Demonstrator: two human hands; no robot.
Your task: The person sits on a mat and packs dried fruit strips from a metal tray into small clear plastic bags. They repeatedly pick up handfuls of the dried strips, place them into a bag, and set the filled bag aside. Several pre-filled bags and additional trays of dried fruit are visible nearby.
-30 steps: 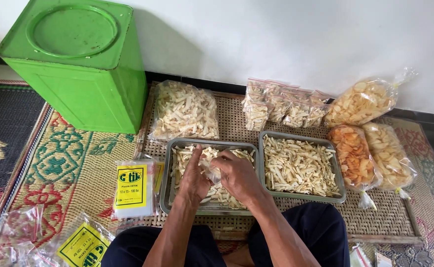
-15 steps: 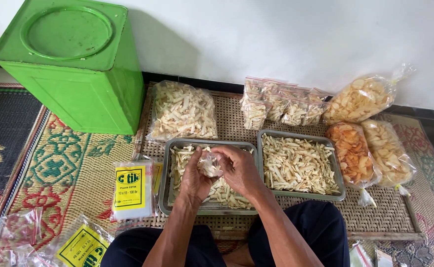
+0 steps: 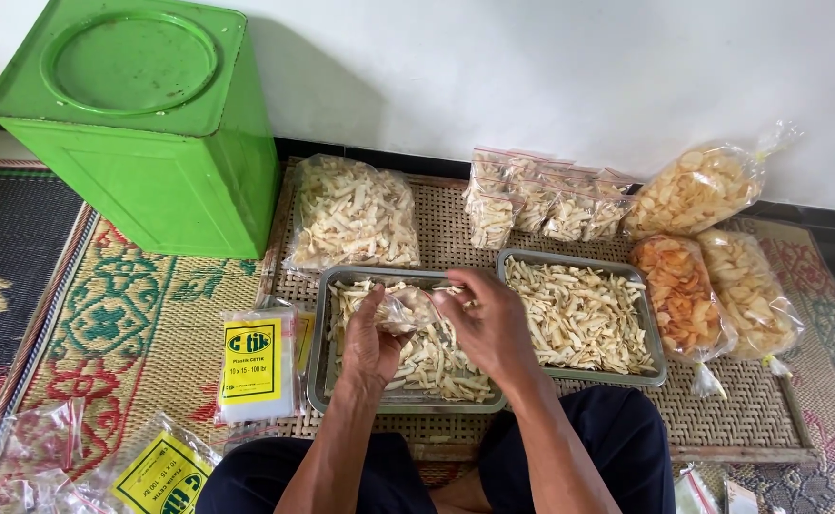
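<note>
Quantities: two metal trays (image 3: 320, 328) (image 3: 660, 357) of pale sticks; one green tin (image 3: 141, 133); one large bag of sticks (image 3: 353, 211); three large bags of crackers (image 3: 694, 190) (image 3: 681, 295) (image 3: 749, 290); two yellow-labelled packs (image 3: 254, 364) (image 3: 160, 476).

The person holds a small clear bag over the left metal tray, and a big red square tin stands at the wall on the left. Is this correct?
Not quite: the square tin is green, not red, as the head view shows. The rest holds: both hands hold the small clear bag over the left metal tray.
</note>
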